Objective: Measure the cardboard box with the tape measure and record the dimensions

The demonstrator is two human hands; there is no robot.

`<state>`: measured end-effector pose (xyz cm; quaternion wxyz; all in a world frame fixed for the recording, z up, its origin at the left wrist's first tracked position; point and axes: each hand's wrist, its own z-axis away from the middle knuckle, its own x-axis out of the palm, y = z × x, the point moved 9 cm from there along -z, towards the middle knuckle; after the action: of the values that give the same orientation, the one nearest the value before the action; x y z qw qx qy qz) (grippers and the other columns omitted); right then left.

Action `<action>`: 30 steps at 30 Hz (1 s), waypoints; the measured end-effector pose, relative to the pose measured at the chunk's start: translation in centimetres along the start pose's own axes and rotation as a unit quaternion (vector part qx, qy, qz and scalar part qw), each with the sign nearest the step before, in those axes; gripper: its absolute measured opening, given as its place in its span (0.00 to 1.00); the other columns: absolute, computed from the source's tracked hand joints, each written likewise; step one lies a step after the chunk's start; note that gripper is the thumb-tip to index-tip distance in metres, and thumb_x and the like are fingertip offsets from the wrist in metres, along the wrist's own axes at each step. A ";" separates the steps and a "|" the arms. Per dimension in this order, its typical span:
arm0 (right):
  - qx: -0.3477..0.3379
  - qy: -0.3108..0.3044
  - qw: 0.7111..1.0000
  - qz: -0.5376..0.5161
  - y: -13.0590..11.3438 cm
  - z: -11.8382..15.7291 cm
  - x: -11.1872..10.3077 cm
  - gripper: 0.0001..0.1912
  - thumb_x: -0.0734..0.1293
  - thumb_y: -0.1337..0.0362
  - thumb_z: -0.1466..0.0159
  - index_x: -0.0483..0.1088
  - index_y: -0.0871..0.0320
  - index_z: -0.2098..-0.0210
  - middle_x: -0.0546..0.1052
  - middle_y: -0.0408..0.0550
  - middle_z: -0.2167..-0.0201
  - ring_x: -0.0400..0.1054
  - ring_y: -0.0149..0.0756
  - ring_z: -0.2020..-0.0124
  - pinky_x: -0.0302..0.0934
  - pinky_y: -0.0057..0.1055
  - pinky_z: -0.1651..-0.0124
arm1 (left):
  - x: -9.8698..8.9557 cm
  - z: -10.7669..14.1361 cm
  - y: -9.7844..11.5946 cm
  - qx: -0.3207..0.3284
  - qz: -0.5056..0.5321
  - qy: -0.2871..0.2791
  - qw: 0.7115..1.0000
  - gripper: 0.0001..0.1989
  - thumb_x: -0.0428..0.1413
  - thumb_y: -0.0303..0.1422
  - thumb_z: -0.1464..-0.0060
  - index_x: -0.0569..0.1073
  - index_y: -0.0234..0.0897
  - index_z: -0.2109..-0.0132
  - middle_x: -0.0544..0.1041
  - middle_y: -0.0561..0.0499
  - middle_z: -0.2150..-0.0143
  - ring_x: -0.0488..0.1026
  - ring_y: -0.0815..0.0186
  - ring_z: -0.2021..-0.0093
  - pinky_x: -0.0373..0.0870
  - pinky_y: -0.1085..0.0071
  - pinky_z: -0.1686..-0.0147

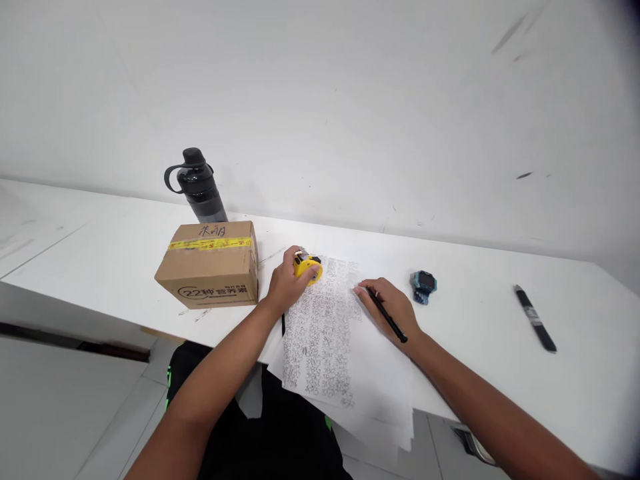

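Observation:
My left hand (289, 283) is closed around a yellow and black tape measure (309, 268) at the upper left of the sheets. In my right hand (395, 307) is a slim black pen (387, 316), its back end pointing toward my wrist; the tip is hidden by my fingers. This hand rests on the right part of the paper (323, 347), which carries dense columns of handwriting on its left and middle. Several sheets lie stacked, and their lower ends hang over the table's front edge.
A taped cardboard box (210, 267) stands left of my left hand, with a dark water bottle (203, 190) behind it. To the right lie a blue digital watch (424, 287) and a black craft knife or marker (535, 319) on the white table (480, 293). A white wall (320, 120) rises behind.

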<state>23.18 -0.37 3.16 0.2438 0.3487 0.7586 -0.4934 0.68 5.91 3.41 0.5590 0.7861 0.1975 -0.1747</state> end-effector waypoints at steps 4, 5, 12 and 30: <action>0.005 -0.004 1.000 0.003 0.2 0.0 0.2 0.17 0.59 0.49 0.34 0.71 0.54 0.61 0.76 0.48 0.66 0.70 0.37 0.68 0.61 0.33 0.65 | 0.0 0.0 0.1 0.000 0.000 -0.004 1.000 0.26 0.55 0.46 0.46 0.61 0.44 0.43 0.74 0.52 0.61 0.73 0.65 0.64 0.66 0.70 0.64; 0.007 -0.004 1.000 0.003 0.3 0.0 0.2 0.17 0.59 0.49 0.34 0.71 0.54 0.61 0.76 0.48 0.66 0.70 0.38 0.68 0.61 0.33 0.66 | 0.0 0.0 0.0 -0.003 0.000 -0.003 1.000 0.26 0.55 0.46 0.46 0.61 0.45 0.43 0.75 0.52 0.59 0.73 0.65 0.64 0.66 0.70 0.63; 0.004 -0.014 1.000 0.004 0.2 0.0 0.4 0.19 0.58 0.47 0.34 0.71 0.54 0.61 0.76 0.49 0.66 0.70 0.38 0.68 0.61 0.33 0.66 | 0.1 0.0 -0.3 -0.021 0.011 -0.009 1.000 0.28 0.54 0.48 0.45 0.58 0.44 0.41 0.75 0.48 0.55 0.74 0.62 0.59 0.67 0.66 0.59; -0.080 0.027 0.989 0.119 0.7 -0.3 0.3 0.19 0.55 0.60 0.32 0.66 0.58 0.45 0.75 0.51 0.59 0.68 0.34 0.72 0.63 0.31 0.72 | 1.0 0.5 0.5 0.000 -0.086 -0.070 0.994 0.26 0.48 0.49 0.41 0.58 0.44 0.40 0.75 0.49 0.56 0.75 0.58 0.60 0.68 0.64 0.60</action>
<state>23.57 0.15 2.67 0.3073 0.4288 0.7549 -0.3896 1.79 5.40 3.19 0.5547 0.7518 0.2247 -0.2768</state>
